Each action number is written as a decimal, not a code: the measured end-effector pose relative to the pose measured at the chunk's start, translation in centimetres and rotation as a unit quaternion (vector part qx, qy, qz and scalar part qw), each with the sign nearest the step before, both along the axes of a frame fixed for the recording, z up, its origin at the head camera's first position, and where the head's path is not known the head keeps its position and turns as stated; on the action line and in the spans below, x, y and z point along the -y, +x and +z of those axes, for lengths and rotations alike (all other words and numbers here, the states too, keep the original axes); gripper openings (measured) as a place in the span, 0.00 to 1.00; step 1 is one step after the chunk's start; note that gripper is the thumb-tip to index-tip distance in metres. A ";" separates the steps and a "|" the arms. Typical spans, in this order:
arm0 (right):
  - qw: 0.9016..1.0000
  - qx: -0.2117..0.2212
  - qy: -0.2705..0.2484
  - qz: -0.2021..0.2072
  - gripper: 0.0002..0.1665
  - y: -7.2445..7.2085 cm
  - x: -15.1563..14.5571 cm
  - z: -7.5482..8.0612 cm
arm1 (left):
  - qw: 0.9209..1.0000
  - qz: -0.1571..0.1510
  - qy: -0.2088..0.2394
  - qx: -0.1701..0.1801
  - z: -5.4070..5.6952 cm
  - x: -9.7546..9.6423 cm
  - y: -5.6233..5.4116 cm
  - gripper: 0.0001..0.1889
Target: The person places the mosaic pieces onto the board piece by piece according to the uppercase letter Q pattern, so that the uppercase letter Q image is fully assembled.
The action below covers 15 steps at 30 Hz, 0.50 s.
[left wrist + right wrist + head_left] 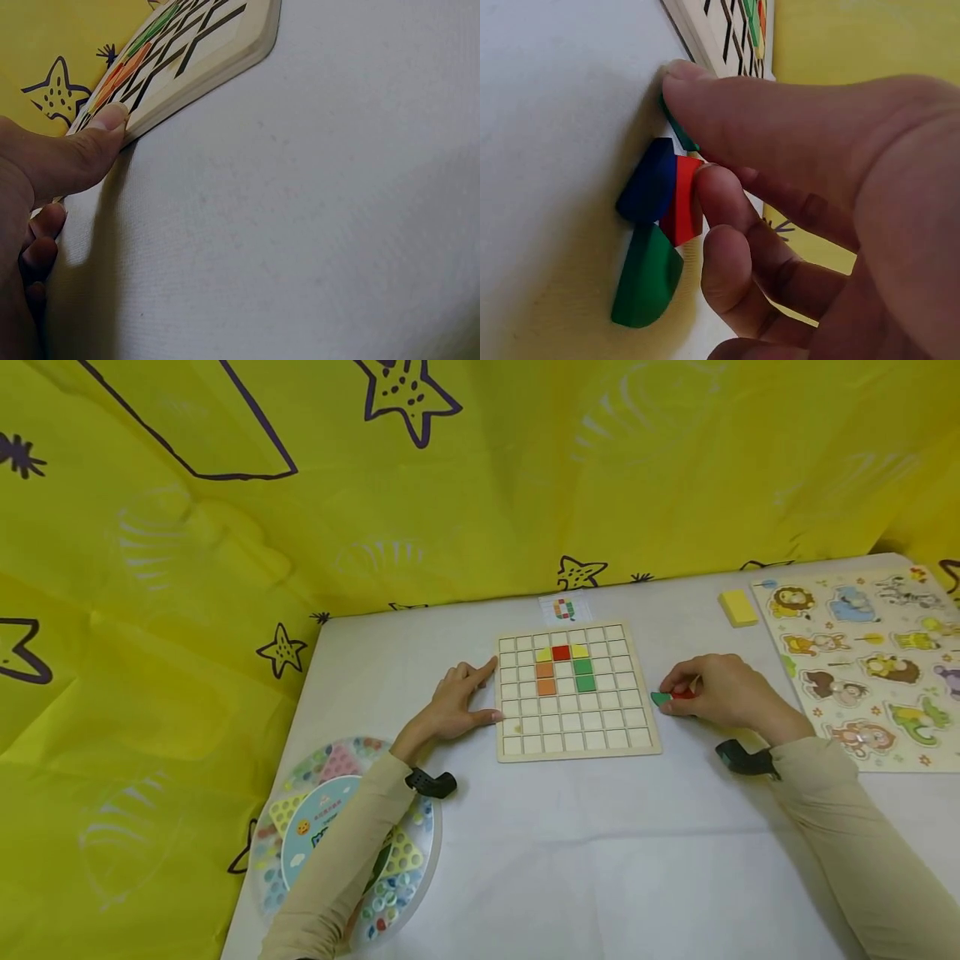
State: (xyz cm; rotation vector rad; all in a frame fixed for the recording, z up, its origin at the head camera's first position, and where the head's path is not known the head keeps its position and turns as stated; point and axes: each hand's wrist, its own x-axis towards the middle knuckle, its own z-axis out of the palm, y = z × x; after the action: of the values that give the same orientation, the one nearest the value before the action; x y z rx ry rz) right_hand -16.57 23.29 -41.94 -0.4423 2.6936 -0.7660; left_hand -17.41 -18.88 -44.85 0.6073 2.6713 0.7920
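Observation:
A square wooden grid board [581, 753] lies on the white table. In its upper cells an arch of small tiles shows: a red tile [561, 652] between two yellow curved ones, orange tiles [546, 678] down the left, green tiles [584, 675] down the right. My left hand [452, 706] rests at the board's left edge, thumb and index finger spread against it. Right of the board, my right hand [720, 692] pinches a green curved piece [660, 698]. Beneath its fingers are a blue piece [649, 181], a red piece [684, 206] and another green piece [646, 277].
Behind the board lies a pattern card [564, 608]. A yellow block [738, 608] sits farther right, beside an animal puzzle board [870, 652]. Under my left forearm is a round marble game board [405, 893]. A yellow patterned cloth [480, 485] hangs along the table's back and left.

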 end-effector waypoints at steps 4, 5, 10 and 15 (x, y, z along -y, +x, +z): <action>1.000 -0.004 0.003 0.003 0.16 0.2 0.2 -0.2 | 1.000 0.001 -0.001 0.001 0.1 0.1 0.1 0.49; 1.000 -0.004 0.004 0.004 0.17 0.2 0.3 -0.2 | 1.000 0.001 -0.001 0.001 0.1 0.1 0.1 0.49; 1.000 -0.004 -0.006 0.007 0.18 0.3 0.7 -0.3 | 1.000 0.000 0.001 -0.006 -0.1 0.1 0.1 0.50; 0.999 -0.020 -0.028 0.006 0.14 0.4 0.8 -0.5 | 1.000 -0.001 0.005 -0.010 -0.1 0.1 0.0 0.50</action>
State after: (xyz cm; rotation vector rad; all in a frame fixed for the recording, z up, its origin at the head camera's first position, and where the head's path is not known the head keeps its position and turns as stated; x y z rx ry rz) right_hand -16.18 22.47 -42.47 -0.4916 2.7097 -0.8397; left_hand -17.40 -18.97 -44.98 0.6223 2.6852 0.8049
